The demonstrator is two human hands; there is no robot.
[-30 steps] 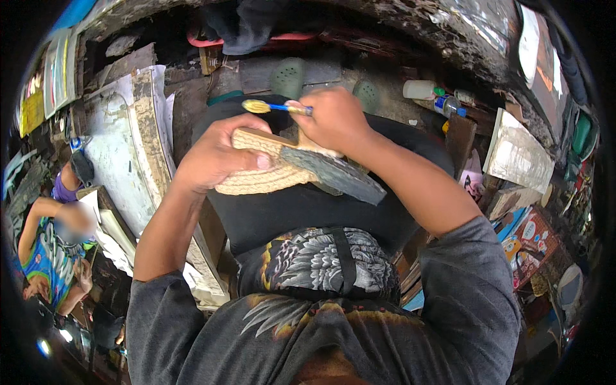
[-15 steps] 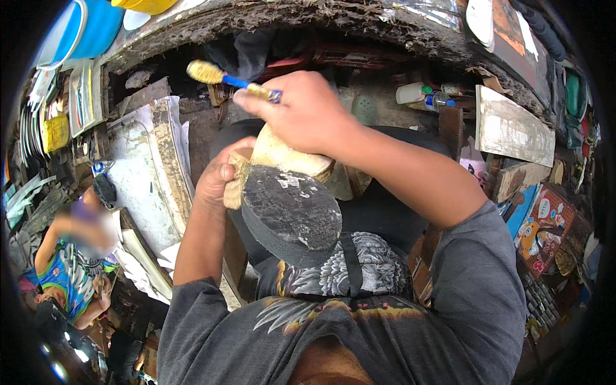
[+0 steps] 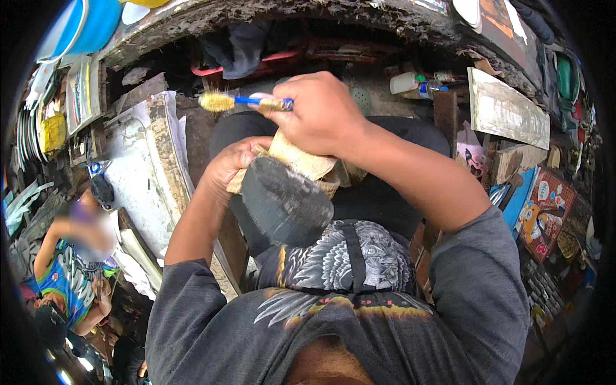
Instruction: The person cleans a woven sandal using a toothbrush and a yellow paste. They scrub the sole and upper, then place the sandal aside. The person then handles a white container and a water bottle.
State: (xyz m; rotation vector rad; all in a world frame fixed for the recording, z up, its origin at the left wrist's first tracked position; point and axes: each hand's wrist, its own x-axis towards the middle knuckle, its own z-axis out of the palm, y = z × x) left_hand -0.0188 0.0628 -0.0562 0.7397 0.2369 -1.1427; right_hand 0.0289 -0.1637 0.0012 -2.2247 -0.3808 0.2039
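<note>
"Blue ran along the brush [image 3: 244, 101]; which hand had it?"

"The right hand [image 3: 324, 114] did, fingers wrapped round the handle, its pale yellow bristles pointing left, clear of the shoe-like piece [image 3: 285, 202]."

"Where was that piece?"

"It was above the lap [image 3: 398, 205], nearer the body than the right hand, its blurred dark face turned up."

"And the left hand [image 3: 232, 160]?"

"That gripped the piece's tan edge. Whether the right hand also touched the cream part [image 3: 298, 160], I couldn't tell."

Crusty-edged bench [image 3: 160, 46] ahead, grimy floor [image 3: 380, 102], stained white panel [image 3: 138, 154]; bright light [image 3: 85, 364]
</note>
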